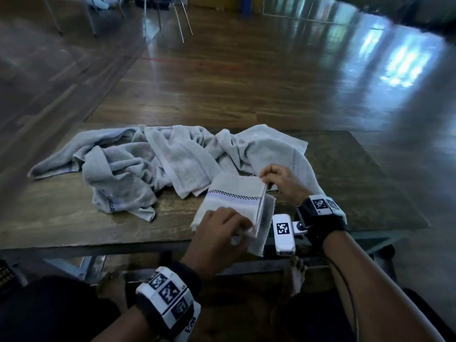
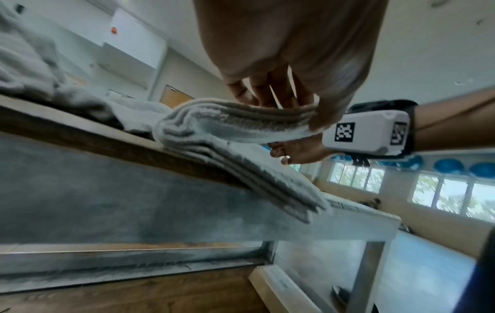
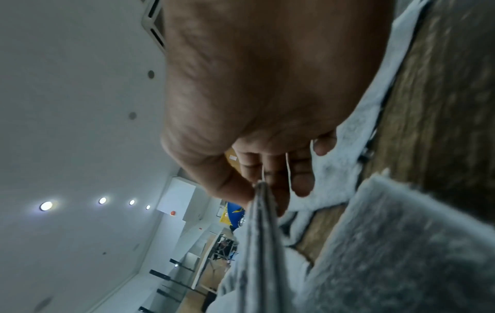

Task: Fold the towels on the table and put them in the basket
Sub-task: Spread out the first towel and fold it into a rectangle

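Pale grey terry cloth covers much of the wooden table point(image 1: 61, 218): a folded towel point(image 1: 234, 196) with a checked stripe lies at the near edge, about six o'clock from the rumpled heap of loose towels point(image 1: 153, 159) that sprawls across the middle and far side. Part of the folded towel's lower layers hangs over the table's front edge, as the left wrist view shows. The left hand point(image 1: 219, 233) pinches the near corner of the upper layers, thumb under and fingers point(image 2: 267, 91) on top, lifting that flap off the layers below. The right hand point(image 1: 281, 180), at about two o'clock from the left one, pinches the far right corner of the same flap between thumb and curled fingers point(image 3: 300, 175); the stacked edges run straight out of its grip in the right wrist view. How many layers each hand holds is hard to tell, the cloth being blurred. Both wrists wear dark straps with white marker blocks point(image 1: 170, 292).
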`<state>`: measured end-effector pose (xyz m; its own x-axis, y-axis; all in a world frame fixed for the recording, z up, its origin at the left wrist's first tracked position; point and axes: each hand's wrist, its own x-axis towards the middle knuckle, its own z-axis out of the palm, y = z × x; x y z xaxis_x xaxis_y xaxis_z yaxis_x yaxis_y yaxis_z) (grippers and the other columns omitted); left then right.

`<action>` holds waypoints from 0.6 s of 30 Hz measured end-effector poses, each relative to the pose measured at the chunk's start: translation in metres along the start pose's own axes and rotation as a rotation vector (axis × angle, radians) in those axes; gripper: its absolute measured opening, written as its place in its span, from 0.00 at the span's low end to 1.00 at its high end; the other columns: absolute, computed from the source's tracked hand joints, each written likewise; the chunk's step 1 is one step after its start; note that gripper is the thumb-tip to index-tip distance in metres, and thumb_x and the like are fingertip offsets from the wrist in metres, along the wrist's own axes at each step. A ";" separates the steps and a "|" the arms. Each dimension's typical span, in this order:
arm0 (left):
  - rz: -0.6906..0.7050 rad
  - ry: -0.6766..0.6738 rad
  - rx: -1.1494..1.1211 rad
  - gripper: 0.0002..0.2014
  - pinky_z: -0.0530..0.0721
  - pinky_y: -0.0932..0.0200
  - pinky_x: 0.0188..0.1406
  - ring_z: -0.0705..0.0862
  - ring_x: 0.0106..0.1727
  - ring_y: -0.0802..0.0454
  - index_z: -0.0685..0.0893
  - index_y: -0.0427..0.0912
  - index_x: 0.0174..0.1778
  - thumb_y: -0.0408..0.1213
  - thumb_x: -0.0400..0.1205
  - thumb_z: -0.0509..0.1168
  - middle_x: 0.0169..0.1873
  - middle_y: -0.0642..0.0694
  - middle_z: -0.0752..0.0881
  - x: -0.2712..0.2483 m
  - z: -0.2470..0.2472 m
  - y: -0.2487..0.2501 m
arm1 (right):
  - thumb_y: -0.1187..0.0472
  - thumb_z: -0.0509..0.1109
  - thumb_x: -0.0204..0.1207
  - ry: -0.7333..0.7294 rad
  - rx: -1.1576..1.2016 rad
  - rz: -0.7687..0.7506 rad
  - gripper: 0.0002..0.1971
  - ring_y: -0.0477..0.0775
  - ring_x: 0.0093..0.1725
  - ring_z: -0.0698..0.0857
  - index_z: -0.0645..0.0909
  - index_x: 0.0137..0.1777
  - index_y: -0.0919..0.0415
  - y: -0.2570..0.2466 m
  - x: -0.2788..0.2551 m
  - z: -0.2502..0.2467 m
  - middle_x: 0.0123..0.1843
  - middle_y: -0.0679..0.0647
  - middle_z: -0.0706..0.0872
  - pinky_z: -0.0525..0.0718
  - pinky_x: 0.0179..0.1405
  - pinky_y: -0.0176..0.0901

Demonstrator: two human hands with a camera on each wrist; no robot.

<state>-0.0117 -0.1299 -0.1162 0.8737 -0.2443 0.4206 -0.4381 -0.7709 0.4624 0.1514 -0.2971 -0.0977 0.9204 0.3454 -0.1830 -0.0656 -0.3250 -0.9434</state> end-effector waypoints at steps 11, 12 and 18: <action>0.143 -0.262 0.197 0.09 0.73 0.55 0.45 0.84 0.42 0.49 0.85 0.49 0.42 0.46 0.69 0.68 0.39 0.52 0.85 0.004 0.026 0.005 | 0.69 0.68 0.72 -0.075 -0.429 0.078 0.10 0.53 0.42 0.82 0.77 0.38 0.51 0.025 -0.009 -0.020 0.39 0.54 0.84 0.80 0.50 0.51; 0.159 -0.260 0.193 0.09 0.70 0.56 0.44 0.84 0.41 0.48 0.85 0.49 0.41 0.45 0.68 0.70 0.39 0.51 0.85 0.004 0.026 0.004 | 0.68 0.68 0.72 -0.075 -0.455 0.077 0.09 0.56 0.45 0.83 0.78 0.38 0.51 0.025 -0.010 -0.019 0.43 0.57 0.85 0.80 0.53 0.53; 0.195 -0.278 0.159 0.11 0.70 0.57 0.46 0.84 0.43 0.50 0.86 0.48 0.44 0.46 0.68 0.72 0.41 0.51 0.85 0.007 0.023 -0.002 | 0.63 0.69 0.71 -0.037 -0.520 0.071 0.07 0.51 0.39 0.80 0.77 0.39 0.48 0.022 -0.013 -0.023 0.33 0.49 0.82 0.79 0.51 0.53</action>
<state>0.0007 -0.1437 -0.1323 0.8108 -0.5290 0.2506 -0.5826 -0.7705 0.2585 0.1468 -0.3288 -0.1103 0.9059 0.3344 -0.2601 0.0810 -0.7393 -0.6685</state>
